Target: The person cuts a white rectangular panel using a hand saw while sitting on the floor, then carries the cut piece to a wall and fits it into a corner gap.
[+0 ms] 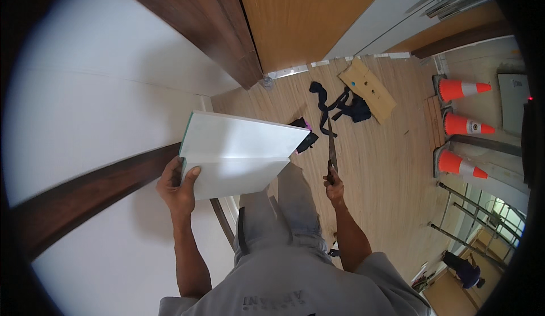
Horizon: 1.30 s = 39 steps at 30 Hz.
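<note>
My left hand (180, 191) grips the left edge of a white panel (235, 141), thumb on top and fingers behind. A crease or step runs across the panel, and its far left edge is greenish. Its right corner points away from the wall. To the right, my right hand (335, 188) is closed round the dark handle of a handsaw (332, 146). The narrow blade points forward, away from me, apart from the panel. Below the blade tip, dark straps (323, 107) lie on the wooden floor.
Black and pink fabric (306, 137) lies beyond the panel's corner. A cardboard piece (372, 92) rests near a dark bundle (356, 109). Orange-and-white cones (462, 90) line the right side, above a metal frame (477, 214). Another person (466, 272) is at lower right. A white wall (102, 100) stands left.
</note>
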Each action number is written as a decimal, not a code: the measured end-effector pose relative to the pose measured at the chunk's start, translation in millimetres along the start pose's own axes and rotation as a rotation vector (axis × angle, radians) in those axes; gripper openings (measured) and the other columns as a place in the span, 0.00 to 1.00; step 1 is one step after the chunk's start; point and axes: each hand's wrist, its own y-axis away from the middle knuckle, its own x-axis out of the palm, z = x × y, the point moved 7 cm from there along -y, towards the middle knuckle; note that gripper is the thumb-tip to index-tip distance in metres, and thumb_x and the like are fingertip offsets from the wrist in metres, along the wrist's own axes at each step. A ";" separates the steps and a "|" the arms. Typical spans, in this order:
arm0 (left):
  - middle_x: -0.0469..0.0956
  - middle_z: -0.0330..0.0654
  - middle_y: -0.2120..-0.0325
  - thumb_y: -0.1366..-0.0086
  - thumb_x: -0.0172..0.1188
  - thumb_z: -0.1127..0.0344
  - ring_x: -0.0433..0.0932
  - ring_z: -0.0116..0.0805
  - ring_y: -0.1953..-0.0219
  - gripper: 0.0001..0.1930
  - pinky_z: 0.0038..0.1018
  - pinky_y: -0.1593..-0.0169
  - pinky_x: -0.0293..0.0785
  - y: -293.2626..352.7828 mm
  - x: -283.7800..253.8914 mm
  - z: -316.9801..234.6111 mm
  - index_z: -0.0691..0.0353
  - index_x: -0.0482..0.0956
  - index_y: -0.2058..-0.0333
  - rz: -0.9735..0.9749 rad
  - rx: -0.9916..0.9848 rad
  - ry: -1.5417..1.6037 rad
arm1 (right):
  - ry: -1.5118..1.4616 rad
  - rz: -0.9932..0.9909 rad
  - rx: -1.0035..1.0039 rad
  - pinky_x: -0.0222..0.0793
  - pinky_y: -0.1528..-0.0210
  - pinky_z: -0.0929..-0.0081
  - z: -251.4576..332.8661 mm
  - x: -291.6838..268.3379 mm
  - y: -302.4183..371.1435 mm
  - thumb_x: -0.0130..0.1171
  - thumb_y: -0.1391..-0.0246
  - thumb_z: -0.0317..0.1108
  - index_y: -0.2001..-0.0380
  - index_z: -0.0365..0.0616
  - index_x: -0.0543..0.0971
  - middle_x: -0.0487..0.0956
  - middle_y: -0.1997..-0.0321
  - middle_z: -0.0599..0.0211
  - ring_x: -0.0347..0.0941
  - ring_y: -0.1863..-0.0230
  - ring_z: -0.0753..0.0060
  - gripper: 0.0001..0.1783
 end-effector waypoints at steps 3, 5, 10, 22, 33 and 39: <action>0.84 0.48 0.56 0.44 0.75 0.77 0.81 0.34 0.53 0.22 0.29 0.44 0.75 -14.9 4.5 30.7 0.76 0.81 0.51 -0.036 -0.028 -0.062 | 0.219 -0.052 0.223 0.77 0.43 0.61 -23.2 12.9 -15.4 0.59 0.47 0.18 0.32 0.54 0.73 0.81 0.42 0.55 0.83 0.51 0.59 0.38; 0.84 0.48 0.56 0.44 0.74 0.79 0.81 0.34 0.53 0.21 0.31 0.44 0.75 -28.9 9.8 59.5 0.76 0.81 0.51 -0.052 0.006 -0.120 | 0.458 -0.015 0.338 0.73 0.38 0.60 -38.8 23.4 -40.7 0.63 0.48 0.19 0.31 0.54 0.72 0.84 0.48 0.59 0.81 0.46 0.59 0.39; 0.83 0.42 0.58 0.45 0.74 0.82 0.78 0.28 0.55 0.22 0.26 0.46 0.72 -80.0 53.4 166.8 0.76 0.80 0.50 -0.028 0.051 -0.262 | 0.683 -0.085 0.310 0.69 0.37 0.55 -90.3 49.1 -127.8 0.64 0.48 0.23 0.30 0.57 0.71 0.84 0.48 0.58 0.78 0.45 0.52 0.40; 0.84 0.44 0.58 0.39 0.70 0.81 0.80 0.29 0.55 0.20 0.24 0.47 0.73 -190.5 186.8 473.8 0.77 0.79 0.48 0.116 0.023 -0.131 | 0.888 -0.043 -0.266 0.62 0.37 0.50 -316.3 134.8 -273.4 0.61 0.45 0.26 0.33 0.57 0.74 0.82 0.46 0.51 0.75 0.45 0.47 0.34; 0.86 0.50 0.58 0.41 0.70 0.78 0.83 0.34 0.59 0.22 0.28 0.50 0.77 -210.7 246.2 687.7 0.77 0.79 0.48 0.042 -0.210 -0.055 | 0.964 0.072 -0.313 0.66 0.36 0.43 -468.7 123.3 -284.1 0.57 0.38 0.32 0.34 0.56 0.73 0.76 0.37 0.49 0.71 0.40 0.35 0.28; 0.85 0.46 0.68 0.40 0.72 0.71 0.82 0.29 0.67 0.22 0.26 0.61 0.77 -209.7 272.4 731.1 0.75 0.80 0.49 0.088 -0.223 0.120 | 1.002 -0.191 -0.457 0.73 0.43 0.49 -414.7 98.9 -362.8 0.60 0.37 0.30 0.34 0.43 0.70 0.80 0.44 0.45 0.74 0.40 0.38 0.28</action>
